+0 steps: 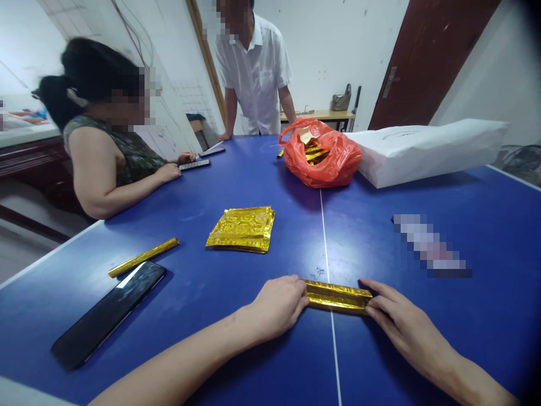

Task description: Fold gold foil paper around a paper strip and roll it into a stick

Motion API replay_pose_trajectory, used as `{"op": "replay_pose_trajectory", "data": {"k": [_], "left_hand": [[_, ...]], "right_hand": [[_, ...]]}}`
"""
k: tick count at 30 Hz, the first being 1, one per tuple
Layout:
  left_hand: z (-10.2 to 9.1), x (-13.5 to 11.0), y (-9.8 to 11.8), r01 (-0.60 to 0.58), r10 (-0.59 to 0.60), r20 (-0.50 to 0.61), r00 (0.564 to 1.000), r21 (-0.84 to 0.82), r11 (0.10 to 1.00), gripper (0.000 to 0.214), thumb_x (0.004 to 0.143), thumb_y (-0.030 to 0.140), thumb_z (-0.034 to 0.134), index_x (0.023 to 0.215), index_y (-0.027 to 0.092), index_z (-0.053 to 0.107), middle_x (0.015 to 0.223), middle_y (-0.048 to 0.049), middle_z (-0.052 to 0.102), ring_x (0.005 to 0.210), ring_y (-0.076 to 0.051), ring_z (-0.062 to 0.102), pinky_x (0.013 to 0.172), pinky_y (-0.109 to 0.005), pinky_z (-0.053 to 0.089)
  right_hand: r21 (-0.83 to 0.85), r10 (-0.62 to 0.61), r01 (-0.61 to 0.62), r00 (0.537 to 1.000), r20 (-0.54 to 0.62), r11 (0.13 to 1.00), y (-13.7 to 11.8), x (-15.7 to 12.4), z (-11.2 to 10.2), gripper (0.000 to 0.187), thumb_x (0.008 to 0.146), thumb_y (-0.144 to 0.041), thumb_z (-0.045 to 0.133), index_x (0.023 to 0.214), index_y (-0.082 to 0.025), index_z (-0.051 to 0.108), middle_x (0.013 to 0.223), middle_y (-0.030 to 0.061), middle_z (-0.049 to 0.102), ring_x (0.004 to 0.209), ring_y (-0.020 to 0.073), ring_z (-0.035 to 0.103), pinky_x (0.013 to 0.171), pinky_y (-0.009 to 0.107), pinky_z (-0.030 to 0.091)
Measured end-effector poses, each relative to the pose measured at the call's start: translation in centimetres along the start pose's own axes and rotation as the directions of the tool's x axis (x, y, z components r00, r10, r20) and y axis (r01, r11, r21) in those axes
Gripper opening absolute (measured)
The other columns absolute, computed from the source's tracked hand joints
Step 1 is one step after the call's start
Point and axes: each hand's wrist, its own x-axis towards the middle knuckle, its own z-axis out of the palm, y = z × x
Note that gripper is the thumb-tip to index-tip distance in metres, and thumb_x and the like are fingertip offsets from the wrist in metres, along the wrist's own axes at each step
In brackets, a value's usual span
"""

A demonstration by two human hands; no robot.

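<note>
A strip of gold foil paper point(336, 298), folded lengthwise into a narrow trough, lies between my hands just over the blue table. My left hand point(282, 304) is closed on its left end, the fingers bent over the edge. At the other end my right hand point(395, 316) pinches the foil between thumb and fingers, with one finger stretched along the far side. Beyond my left hand rests a stack of flat gold foil sheets point(240, 228). One rolled gold foil piece point(143, 257) lies farther left.
A black phone point(107, 316) lies at left, a blurred-out object point(431, 245) at right. A red plastic bag point(323, 163) of gold pieces and a white package point(422, 149) stand farther back on the blue table point(190, 225). One person sits at left; another stands at the far end.
</note>
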Motion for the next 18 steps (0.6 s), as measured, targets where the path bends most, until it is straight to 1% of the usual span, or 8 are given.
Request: {"op": "replay_pose_trajectory", "data": {"k": [7, 14, 18], "left_hand": [[-0.25, 0.13, 0.34, 0.052, -0.052, 0.005, 0.999, 0.029, 0.998, 0.021, 0.087, 0.025, 0.037, 0.081, 0.016, 0.054, 0.080, -0.0056, 0.060, 0.074, -0.019, 0.057, 0.066, -0.029, 0.044], [-0.21, 0.34, 0.59, 0.121, -0.122, 0.024, 0.992, 0.057, 0.991, 0.020, 0.087, 0.027, 0.038, 0.082, 0.017, 0.054, 0.082, -0.0050, 0.061, 0.076, -0.020, 0.059, 0.068, -0.030, 0.045], [-0.19, 0.28, 0.45, 0.123, -0.124, 0.025, 0.992, 0.035, 0.992, 0.019, 0.087, 0.027, 0.039, 0.082, 0.017, 0.054, 0.082, -0.0048, 0.061, 0.077, -0.020, 0.059, 0.068, -0.029, 0.044]], "right_hand": [[-0.058, 0.001, -0.003, 1.000, -0.022, 0.998, -0.12, 0.22, 0.13, 0.023, 0.087, -0.024, 0.039, 0.074, -0.020, 0.058, 0.118, 0.0096, 0.056, 0.105, 0.0220, 0.054, 0.086, 0.040, 0.046], [-0.058, 0.017, -0.019, 0.999, -0.031, 0.998, -0.03, 0.35, 0.45, 0.022, 0.086, -0.027, 0.040, 0.071, -0.021, 0.055, 0.117, 0.0099, 0.056, 0.104, 0.0226, 0.053, 0.084, 0.040, 0.047], [-0.070, 0.019, -0.021, 0.999, -0.029, 0.997, 0.02, 0.32, 0.54, 0.022, 0.087, -0.027, 0.039, 0.073, -0.021, 0.055, 0.118, 0.0092, 0.054, 0.105, 0.0223, 0.052, 0.085, 0.041, 0.046]]}}
